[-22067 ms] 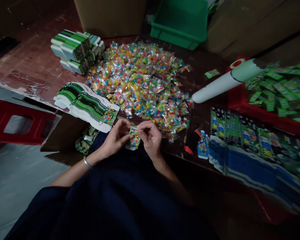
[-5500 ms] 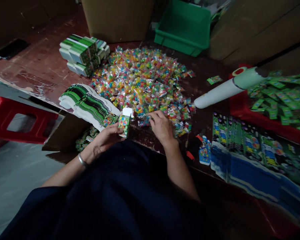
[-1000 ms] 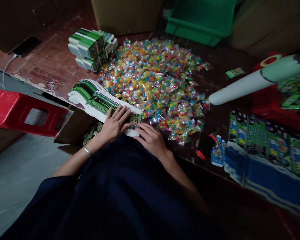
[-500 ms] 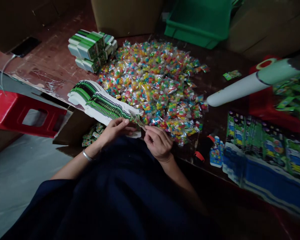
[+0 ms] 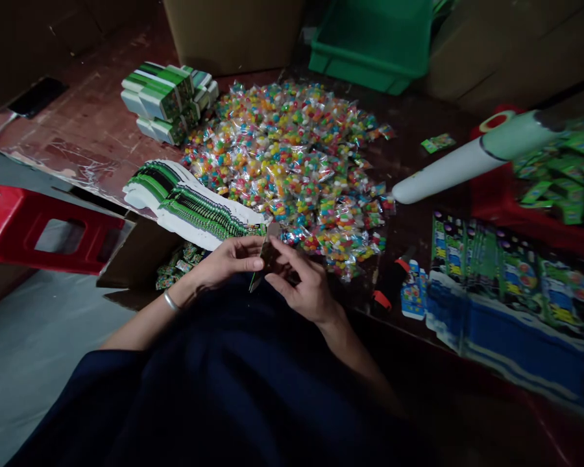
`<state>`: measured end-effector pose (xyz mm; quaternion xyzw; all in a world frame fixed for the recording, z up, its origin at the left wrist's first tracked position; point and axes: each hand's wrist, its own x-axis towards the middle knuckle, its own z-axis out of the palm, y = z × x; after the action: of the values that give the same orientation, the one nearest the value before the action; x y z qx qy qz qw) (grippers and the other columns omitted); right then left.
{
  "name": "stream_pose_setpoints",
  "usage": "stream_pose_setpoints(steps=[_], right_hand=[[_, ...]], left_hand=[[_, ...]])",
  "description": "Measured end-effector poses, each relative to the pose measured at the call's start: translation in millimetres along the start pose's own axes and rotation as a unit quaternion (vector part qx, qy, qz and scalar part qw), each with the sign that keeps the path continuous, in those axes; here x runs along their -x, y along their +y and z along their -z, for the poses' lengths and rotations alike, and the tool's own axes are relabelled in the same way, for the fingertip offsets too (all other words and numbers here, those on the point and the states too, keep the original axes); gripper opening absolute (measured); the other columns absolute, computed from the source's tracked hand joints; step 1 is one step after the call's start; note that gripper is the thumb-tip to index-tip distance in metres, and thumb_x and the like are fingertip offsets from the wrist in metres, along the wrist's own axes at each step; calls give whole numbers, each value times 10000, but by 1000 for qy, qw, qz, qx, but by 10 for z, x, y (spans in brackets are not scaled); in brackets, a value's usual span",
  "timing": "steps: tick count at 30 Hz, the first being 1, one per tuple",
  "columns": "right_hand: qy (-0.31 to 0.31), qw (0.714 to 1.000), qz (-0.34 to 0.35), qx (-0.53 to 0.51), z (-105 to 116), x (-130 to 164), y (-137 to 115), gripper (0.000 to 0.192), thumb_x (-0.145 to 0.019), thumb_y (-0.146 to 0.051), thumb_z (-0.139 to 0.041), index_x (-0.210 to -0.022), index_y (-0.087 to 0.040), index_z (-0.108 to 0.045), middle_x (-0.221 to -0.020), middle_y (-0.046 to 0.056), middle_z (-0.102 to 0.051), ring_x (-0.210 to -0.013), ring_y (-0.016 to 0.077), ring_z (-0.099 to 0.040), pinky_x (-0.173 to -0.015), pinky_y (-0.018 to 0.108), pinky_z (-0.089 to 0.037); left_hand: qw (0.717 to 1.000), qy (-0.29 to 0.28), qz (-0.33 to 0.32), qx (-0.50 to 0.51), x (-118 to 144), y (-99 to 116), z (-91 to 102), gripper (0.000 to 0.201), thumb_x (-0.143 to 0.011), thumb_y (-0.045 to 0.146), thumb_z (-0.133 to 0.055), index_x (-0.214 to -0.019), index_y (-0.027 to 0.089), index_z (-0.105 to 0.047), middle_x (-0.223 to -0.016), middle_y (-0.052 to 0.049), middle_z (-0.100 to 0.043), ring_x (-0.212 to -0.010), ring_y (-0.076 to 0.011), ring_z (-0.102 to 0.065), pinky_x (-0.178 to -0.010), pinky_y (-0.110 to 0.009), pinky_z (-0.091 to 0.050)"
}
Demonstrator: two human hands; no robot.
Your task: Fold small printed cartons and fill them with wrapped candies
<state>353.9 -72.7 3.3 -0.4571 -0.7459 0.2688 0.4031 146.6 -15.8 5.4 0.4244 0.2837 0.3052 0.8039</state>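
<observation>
Between my two hands a small printed carton (image 5: 267, 254) stands on edge, a pale flap at its top. My left hand (image 5: 237, 259) grips it from the left, thumb and fingers closed on it. Fingers of my right hand (image 5: 305, 282) press on its upper right side, the thumb apart below. Just beyond lies a fanned row of flat green-and-white cartons (image 5: 199, 211). Behind it spreads a heap of clear bags of colourful candy (image 5: 292, 155). Below my left wrist, an open cardboard box (image 5: 133, 256) holds several small filled packs (image 5: 180, 263).
Bundled cartons (image 5: 158, 94) are stacked at back left, near a phone (image 5: 37, 97). A green bin (image 5: 370, 74) stands behind the heap. On the right are a white tube (image 5: 442, 170), an orange-and-black tool (image 5: 390, 282), a blue packet (image 5: 413, 292) and printed sheets (image 5: 516, 324). A red stool (image 5: 19, 220) stands left.
The flat carton by the fanned row is lifted and now stands opened up between my hands. My right hand has turned, its fingers on the carton's upper end. The view has shifted slightly.
</observation>
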Motion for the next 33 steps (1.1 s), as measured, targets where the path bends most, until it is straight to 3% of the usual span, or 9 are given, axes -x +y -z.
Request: stream_pose_setpoints(steps=[7, 12, 14, 18, 20, 23, 26, 28, 33], right_hand=[[-94, 986, -84, -110, 148, 47, -26, 245, -883, -412, -802, -902, -221, -648, -613, -72, -655, -505, 92, -594, -531, 208, -489], [129, 974, -152, -106, -33, 127, -11, 309, -863, -420, -810, -1064, -229, -672, -845, 9, -758, -684, 151, -713, -615, 250, -581], [132, 969, -166, -122, -149, 123, 1, 283, -872, -426, -796, -1041, -227, -687, -913, 33, -774, -763, 177, -742, -677, 280, -617], [175, 955, -192, -144, -332, 61, 50, 214, -947, -411, -700, -860, -219, -666, -713, -13, -708, -603, 140, -663, -586, 250, -575], [211, 949, -186, -143, -386, 18, 85, 207, -948, -398, -696, -853, -216, -667, -692, -18, -691, -582, 130, -639, -560, 236, -556], [252, 946, -155, -133, -435, -34, 137, 211, -952, -376, -694, -1089, -216, -698, -836, 21, -750, -688, 156, -700, -629, 263, -602], [249, 954, -120, -116, -455, -46, 177, 363, -981, -374, -651, -1312, -225, -640, -1080, 91, -778, -873, 200, -754, -743, 323, -644], [244, 958, -108, -107, -446, -32, 202, 349, -992, -376, -633, -1309, -229, -643, -1150, 106, -765, -926, 210, -753, -773, 336, -644], [249, 963, -81, -70, -364, 45, 278, 121, -997, -328, -626, -932, -233, -663, -852, 19, -684, -759, 164, -675, -678, 289, -579]], left_hand=[[987, -69, 38, -139, 190, 9, -81, 368, -865, 452, -812, -1084, 157, -807, -896, -58, -776, -797, -182, -681, -751, -277, -532], [985, 75, -32, -154, 150, -106, -147, 372, -866, 516, -789, -945, 152, -798, -835, -36, -739, -745, -165, -628, -701, -255, -500], [977, 143, -76, -135, 85, -151, -178, 371, -818, 523, -832, -891, 160, -794, -831, -36, -734, -742, -163, -622, -701, -256, -505], [959, 229, -121, -118, -46, -259, -234, 382, -773, 532, -868, -780, 168, -752, -734, -18, -690, -664, -142, -586, -630, -251, -496], [948, 258, -147, -113, -84, -324, -251, 386, -770, 530, -875, -876, 182, -746, -739, -7, -683, -661, -139, -600, -634, -252, -516], [925, 291, -205, -134, -92, -413, -266, 542, -774, 471, -894, -1216, 236, -683, -945, -29, -720, -775, -155, -675, -725, -274, -581], [921, 268, -221, -175, -62, -445, -257, 578, -855, 428, -831, -1364, 246, -627, -1174, -88, -716, -909, -181, -709, -803, -301, -604], [931, 231, -205, -195, -40, -419, -231, 513, -891, 411, -793, -1347, 220, -656, -1203, -106, -721, -924, -189, -704, -810, -306, -600], [959, 102, -129, -230, -5, -296, -153, 346, -925, 386, -756, -1192, 171, -713, -1096, -106, -742, -892, -188, -697, -783, -282, -575]])
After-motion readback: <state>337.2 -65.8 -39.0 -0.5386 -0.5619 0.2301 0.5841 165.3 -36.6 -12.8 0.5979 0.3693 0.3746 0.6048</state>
